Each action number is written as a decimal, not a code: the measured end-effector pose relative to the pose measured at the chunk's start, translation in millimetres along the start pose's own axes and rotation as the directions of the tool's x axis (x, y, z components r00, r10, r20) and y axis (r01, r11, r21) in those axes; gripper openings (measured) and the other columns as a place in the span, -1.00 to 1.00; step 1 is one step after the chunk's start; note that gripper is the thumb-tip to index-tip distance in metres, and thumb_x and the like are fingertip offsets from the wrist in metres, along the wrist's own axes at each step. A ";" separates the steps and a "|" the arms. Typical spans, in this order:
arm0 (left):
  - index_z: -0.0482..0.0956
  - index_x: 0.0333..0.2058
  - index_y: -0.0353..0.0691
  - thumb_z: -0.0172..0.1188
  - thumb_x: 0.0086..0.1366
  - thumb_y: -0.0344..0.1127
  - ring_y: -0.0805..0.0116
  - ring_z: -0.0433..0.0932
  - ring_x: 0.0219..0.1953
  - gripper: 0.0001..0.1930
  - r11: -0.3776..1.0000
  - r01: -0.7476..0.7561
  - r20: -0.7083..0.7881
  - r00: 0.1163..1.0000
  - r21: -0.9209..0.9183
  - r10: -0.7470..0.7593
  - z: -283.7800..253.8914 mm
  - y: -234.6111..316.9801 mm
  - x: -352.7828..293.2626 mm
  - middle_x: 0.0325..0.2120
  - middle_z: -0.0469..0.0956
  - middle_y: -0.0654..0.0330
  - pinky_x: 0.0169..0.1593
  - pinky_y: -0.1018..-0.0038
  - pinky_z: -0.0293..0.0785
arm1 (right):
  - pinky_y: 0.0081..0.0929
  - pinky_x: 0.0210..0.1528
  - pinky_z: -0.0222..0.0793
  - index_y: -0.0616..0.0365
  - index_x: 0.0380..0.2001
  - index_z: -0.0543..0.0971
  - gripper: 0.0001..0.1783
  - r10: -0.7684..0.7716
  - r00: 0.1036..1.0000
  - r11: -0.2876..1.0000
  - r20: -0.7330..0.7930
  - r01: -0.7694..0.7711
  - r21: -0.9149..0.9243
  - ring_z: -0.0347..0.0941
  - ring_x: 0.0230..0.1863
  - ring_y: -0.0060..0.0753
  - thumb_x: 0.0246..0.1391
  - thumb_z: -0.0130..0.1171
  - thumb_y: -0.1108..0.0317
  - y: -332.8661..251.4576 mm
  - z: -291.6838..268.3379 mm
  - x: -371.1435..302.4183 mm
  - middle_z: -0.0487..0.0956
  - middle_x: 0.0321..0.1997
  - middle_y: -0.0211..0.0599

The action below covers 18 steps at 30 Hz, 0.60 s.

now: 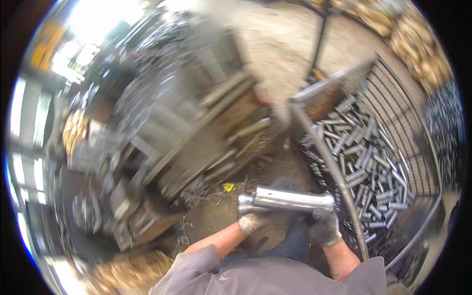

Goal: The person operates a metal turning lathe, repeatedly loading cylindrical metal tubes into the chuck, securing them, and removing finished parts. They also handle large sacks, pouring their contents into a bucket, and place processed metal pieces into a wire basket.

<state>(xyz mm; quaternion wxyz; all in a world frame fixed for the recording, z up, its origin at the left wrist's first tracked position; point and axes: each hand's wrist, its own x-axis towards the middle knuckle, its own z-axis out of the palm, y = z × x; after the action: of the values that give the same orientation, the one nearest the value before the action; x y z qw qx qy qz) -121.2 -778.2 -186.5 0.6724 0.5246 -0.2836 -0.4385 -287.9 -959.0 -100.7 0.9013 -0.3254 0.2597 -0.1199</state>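
Note:
Two shiny metal tubes (294, 200) lie side by side across the front of my body, off the floor, one partly covering the other. My left hand (251, 223), in a pale glove, is under their left end, its fingers mostly hidden behind the metal. At the right end my right hand (325, 227), in a greyish, dirty glove, is closed around the tubes from below. Just beyond my right hand stands a mesh-sided metal bin (339, 179) with many short cut metal tubes (366, 160) heaped inside it.
Left of me, a blurred stack of metal stock (172, 108) rests by wooden boards (223, 96). Metal scraps (199, 191) and a small yellow item (228, 187) lie on the dark floor. Bulging tan sacks (418, 44) stand at the far right. A thin dark post (320, 42) rises behind the bin.

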 end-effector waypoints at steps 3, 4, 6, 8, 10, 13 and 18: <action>0.36 0.40 -0.33 0.30 0.45 -0.27 0.14 0.40 0.42 -0.38 0.926 -0.374 -0.221 0.901 0.044 0.374 -59.1 64.6 -139.4 0.41 0.38 -0.02 0.48 0.24 0.33 | -0.32 -0.01 0.63 0.25 0.26 0.52 -0.32 0.229 0.918 0.973 0.323 -0.215 -0.077 0.67 -0.02 -0.23 0.09 0.30 0.18 82.2 113.5 -33.4 0.68 0.06 -0.09; 0.39 0.37 -0.35 0.36 0.40 -0.28 0.13 0.46 0.37 -0.36 0.866 -0.491 -0.273 0.823 0.096 0.498 -73.2 80.7 -184.8 0.35 0.47 0.00 0.44 0.20 0.39 | -0.30 0.01 0.63 0.23 0.28 0.52 -0.33 0.299 0.903 0.954 0.309 -0.282 -0.100 0.66 0.01 -0.20 0.11 0.31 0.17 100.2 166.2 -54.0 0.67 0.08 -0.08; 0.48 0.27 -0.31 0.58 0.17 -0.28 0.09 0.59 0.22 -0.28 0.864 -0.415 -0.530 0.819 -0.285 0.219 -84.1 139.0 -274.8 0.15 0.62 0.06 0.29 0.13 0.56 | -0.23 0.14 0.59 0.19 0.25 0.55 -0.39 0.396 0.847 0.916 0.355 -0.336 -0.221 0.62 0.15 -0.14 0.18 0.34 0.14 133.0 240.4 -86.1 0.64 0.16 -0.10; 0.50 0.24 -0.27 0.56 0.17 -0.31 0.10 0.61 0.19 -0.33 0.917 -0.398 -0.625 0.709 0.029 0.327 -129.6 136.9 -358.9 0.12 0.63 0.09 0.27 0.12 0.58 | -0.14 0.26 0.53 0.23 0.23 0.55 -0.36 0.287 0.915 0.759 0.282 -0.038 -0.650 0.57 0.26 -0.08 0.13 0.41 0.16 160.6 255.4 -88.3 0.57 0.28 0.02; 0.55 0.16 -0.25 0.55 0.13 -0.37 0.14 0.64 0.13 -0.40 0.902 -0.431 -0.748 0.595 0.012 0.294 -125.8 178.6 -407.6 0.07 0.65 0.11 0.20 0.14 0.63 | -0.10 0.36 0.46 0.21 0.24 0.54 -0.27 -0.054 0.854 0.129 0.518 0.520 -0.844 0.54 0.33 0.02 0.01 0.49 0.18 188.6 301.2 -93.3 0.55 0.34 0.14; 0.60 0.09 -0.21 0.56 0.07 -0.46 0.24 0.70 -0.03 -0.43 0.949 -0.313 -0.822 0.527 0.048 0.215 -140.4 207.2 -461.0 -0.07 0.70 0.15 0.05 0.25 0.69 | -0.10 0.27 0.50 0.11 0.25 0.54 -0.19 0.414 0.759 0.084 0.502 0.518 -0.852 0.59 0.24 0.12 -0.09 0.54 0.10 238.4 408.8 -116.2 0.64 0.20 0.10; 0.49 0.23 -0.17 0.72 -0.08 -0.10 0.17 0.66 0.11 -0.11 0.884 0.176 -0.848 0.411 0.433 0.333 -180.1 229.5 -542.0 0.05 0.65 0.08 0.21 0.23 0.60 | -0.04 0.14 0.54 0.11 0.14 0.58 -0.26 0.542 0.635 0.069 0.550 0.618 -0.783 0.65 0.07 0.22 -0.14 0.55 0.09 339.3 466.7 -112.5 0.70 0.00 0.12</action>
<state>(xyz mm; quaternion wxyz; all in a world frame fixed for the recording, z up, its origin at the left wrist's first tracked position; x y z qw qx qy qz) -149.0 -200.1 23.0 0.5934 0.8043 0.0057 0.0297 -111.1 -413.4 28.0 0.4208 -0.8669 -0.1581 0.2154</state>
